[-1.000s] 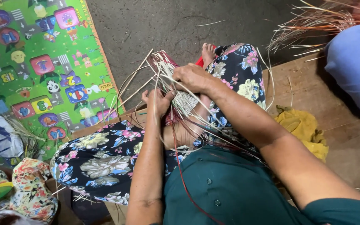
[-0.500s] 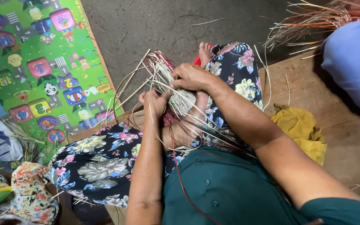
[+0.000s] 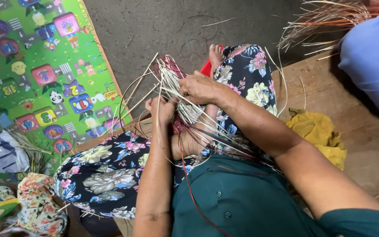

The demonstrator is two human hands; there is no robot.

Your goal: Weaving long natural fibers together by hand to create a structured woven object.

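A small piece of woven straw work rests on my lap, with many loose pale and reddish strands fanning out from it. My left hand grips the left side of the weave with fingers closed on the strands. My right hand lies over the top of the weave and pinches strands there. My legs in floral dark trousers are crossed under the work, one bare foot pointing away.
A green children's play mat covers the floor at left. A yellow cloth lies on the wooden platform at right. A person in blue sits at upper right beside a bundle of straw. Patterned fabric lies at lower left.
Both hands have stayed on the weave, with small finger shifts; the view has tilted slightly, and the loose strands have swung a little.
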